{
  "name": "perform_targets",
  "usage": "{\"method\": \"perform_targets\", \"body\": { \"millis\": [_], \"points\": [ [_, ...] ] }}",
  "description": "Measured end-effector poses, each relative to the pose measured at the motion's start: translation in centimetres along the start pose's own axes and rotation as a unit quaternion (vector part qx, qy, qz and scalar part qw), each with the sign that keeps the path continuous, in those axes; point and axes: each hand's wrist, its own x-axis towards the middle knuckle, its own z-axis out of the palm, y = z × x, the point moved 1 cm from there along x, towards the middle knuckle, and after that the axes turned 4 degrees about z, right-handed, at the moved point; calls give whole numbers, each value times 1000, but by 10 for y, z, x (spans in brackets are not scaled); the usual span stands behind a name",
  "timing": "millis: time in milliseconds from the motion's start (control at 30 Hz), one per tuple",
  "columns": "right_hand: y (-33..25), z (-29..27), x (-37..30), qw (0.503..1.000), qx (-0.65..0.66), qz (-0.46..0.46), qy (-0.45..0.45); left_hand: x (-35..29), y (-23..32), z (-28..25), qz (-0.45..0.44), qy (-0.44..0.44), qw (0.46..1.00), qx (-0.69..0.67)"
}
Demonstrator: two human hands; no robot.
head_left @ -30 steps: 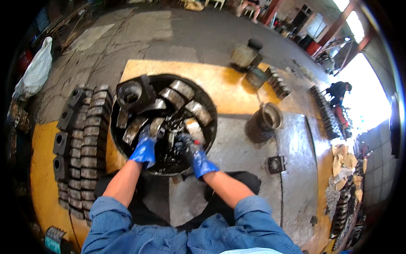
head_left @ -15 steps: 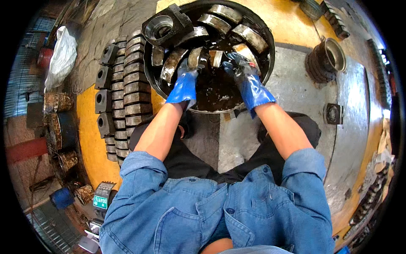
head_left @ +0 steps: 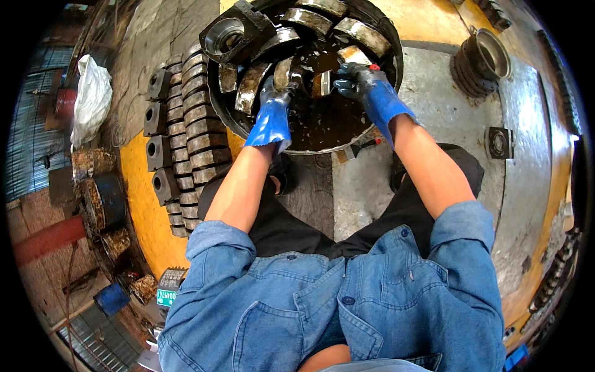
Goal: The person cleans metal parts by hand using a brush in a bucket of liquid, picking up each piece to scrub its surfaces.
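Both my hands wear blue rubber gloves, wet and dark at the fingers, inside a round black tub (head_left: 214,99) of dark oily liquid. My left hand (head_left: 274,96) is closed around the near end of a curved metal block (head_left: 285,72), tilted over the liquid. My right hand (head_left: 364,80) grips a paintbrush (head_left: 322,83); its wide flat head points left at the block, a small gap between them, and a red handle tip shows above the glove. More curved metal blocks (head_left: 364,37) lie around the tub's far side. A square dark housing with a round bore (head_left: 232,37) rests on the upper left rim.
Left of the tub stand rows of stacked metal blocks (head_left: 204,121) and several bored square blocks (head_left: 158,153). A second brush (head_left: 344,154) lies by the tub's near edge. Rightward are a metal cylinder (head_left: 489,59) and a square flanged part (head_left: 498,143) on the floor.
My right hand has shifted slightly right and up with the paintbrush, whose head now shows more plainly. My left hand keeps hold of the block. The brush on the floor has come further into sight.
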Motion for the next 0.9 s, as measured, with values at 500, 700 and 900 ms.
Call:
{"method": "perform_targets", "body": {
  "millis": [500, 700, 900],
  "points": [
    [-7, 20, 10, 998, -5, 27, -58, -8, 14, -1, -25, -22, 999, 0],
    [-22, 11, 31, 992, -50, 110, 19, -3, 23, 6, -29, -31, 999, -3],
    [-25, 20, 33, 988, 17, 153, 8, -8, 31, 4, -36, -37, 999, -6]
  ]
}}
